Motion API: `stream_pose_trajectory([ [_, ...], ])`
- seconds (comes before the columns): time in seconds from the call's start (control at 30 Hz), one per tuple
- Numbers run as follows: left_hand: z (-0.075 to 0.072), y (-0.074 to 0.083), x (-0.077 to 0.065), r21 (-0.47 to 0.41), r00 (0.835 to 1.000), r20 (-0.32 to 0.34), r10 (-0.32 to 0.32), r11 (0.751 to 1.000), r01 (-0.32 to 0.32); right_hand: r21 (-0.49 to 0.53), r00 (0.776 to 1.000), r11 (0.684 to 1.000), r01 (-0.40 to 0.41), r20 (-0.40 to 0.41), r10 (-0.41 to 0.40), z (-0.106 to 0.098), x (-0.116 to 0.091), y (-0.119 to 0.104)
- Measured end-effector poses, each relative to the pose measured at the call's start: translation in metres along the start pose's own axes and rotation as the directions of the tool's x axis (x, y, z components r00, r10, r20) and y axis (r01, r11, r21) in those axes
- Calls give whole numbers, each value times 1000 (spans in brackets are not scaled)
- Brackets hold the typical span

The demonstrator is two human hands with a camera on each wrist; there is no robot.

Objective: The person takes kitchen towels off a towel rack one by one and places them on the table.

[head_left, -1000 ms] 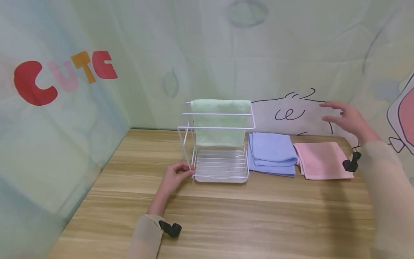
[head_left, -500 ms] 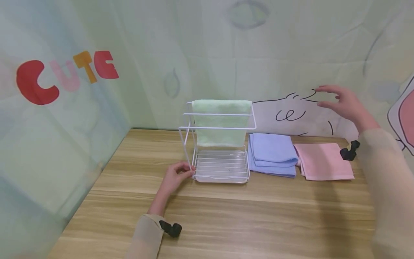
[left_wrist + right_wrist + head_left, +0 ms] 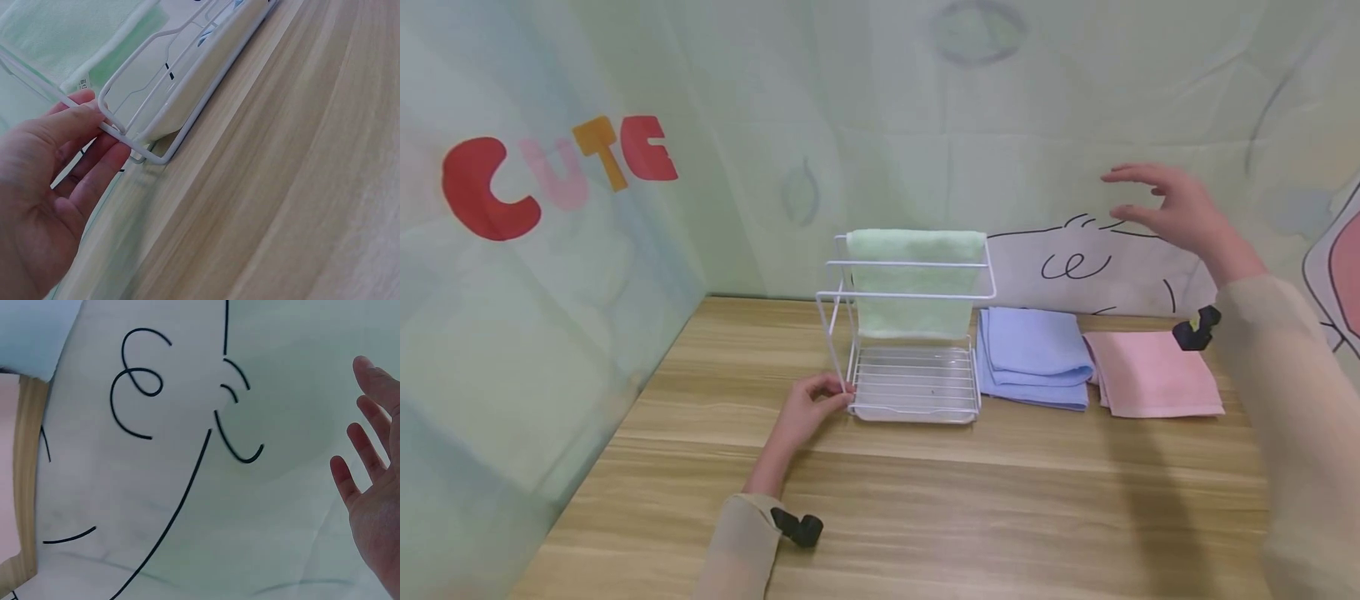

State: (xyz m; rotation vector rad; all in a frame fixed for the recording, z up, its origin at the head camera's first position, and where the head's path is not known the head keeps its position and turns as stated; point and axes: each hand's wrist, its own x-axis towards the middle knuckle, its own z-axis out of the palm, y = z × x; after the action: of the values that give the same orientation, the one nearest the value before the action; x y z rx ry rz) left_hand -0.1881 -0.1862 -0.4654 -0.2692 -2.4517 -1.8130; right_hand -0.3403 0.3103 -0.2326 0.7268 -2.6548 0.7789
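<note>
At the front left corner of a white wire rack (image 3: 906,294), my left hand (image 3: 803,410) pinches the frame low down, thumb and fingers about the wire in the left wrist view. A light green towel (image 3: 917,312) hangs over the rack's rear bar. My right hand (image 3: 1183,208) is raised in the air at the right, fingers spread apart from the thumb, holding nothing. Below it lie a folded blue towel (image 3: 1037,346), beside the rack, and a folded pink towel (image 3: 1157,375) further right. In the right wrist view the fingers (image 3: 365,453) are loosely extended.
The wood-grain table (image 3: 925,517) stretches in front of the rack. A printed fabric backdrop (image 3: 887,117) stands behind the table and along its left side. A shallow tray (image 3: 913,414) sits in the rack's base.
My right hand has risen and moved left, with its shadow shifting left across the table. The left hand keeps its hold on the rack, and the towels stay where they were.
</note>
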Motion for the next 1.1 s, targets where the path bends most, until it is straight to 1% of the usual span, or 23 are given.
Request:
stream_pose_trajectory([
  [0.13, 1, 1, 1, 13, 1000, -8, 3, 1000, -3, -31, 1000, 999, 25, -12, -25, -2, 6, -11],
  [0.27, 2, 3, 2, 20, 1000, 0, 1, 1000, -1, -31, 999, 999, 38, -14, -39, -5, 12, -22],
  [0.37, 3, 2, 3, 15, 1000, 3, 28, 999, -28, -39, 999, 998, 48, -15, -49, -7, 19, -28],
  [0.4, 3, 0, 3, 13, 998, 1, 56, 998, -56, -49, 999, 998, 50, -14, -51, -7, 21, -31],
  [0.47, 4, -1, 3, 14, 998, -3, 68, 998, -68, -66, 998, 996, 63, -13, -64, -7, 25, -36],
  [0.53, 3, -1, 3, 17, 998, -3, 61, 998, -61, -83, 997, 994, 76, -11, -77, -7, 28, -42],
  [0.6, 3, 0, 3, 23, 999, 0, 46, 999, -46, -79, 996, 993, 91, -7, -92, -7, 31, -50],
  [0.63, 3, 2, 3, 25, 1000, 1, 18, 1000, -18, -79, 995, 992, 99, -7, -100, -6, 33, -53],
  [0.7, 3, 2, 3, 25, 1000, -1, 3, 1000, -3, -71, 994, 991, 112, -5, -113, -4, 35, -59],
  [0.87, 3, 0, 2, 16, 1000, -9, -11, 1000, 11, -50, 989, 988, 144, -14, -145, 6, 41, -72],
  [1.1, 3, 1, 2, 26, 1000, -9, 1, 1000, -1, -14, 981, 980, 196, 4, -196, 16, 48, -93],
])
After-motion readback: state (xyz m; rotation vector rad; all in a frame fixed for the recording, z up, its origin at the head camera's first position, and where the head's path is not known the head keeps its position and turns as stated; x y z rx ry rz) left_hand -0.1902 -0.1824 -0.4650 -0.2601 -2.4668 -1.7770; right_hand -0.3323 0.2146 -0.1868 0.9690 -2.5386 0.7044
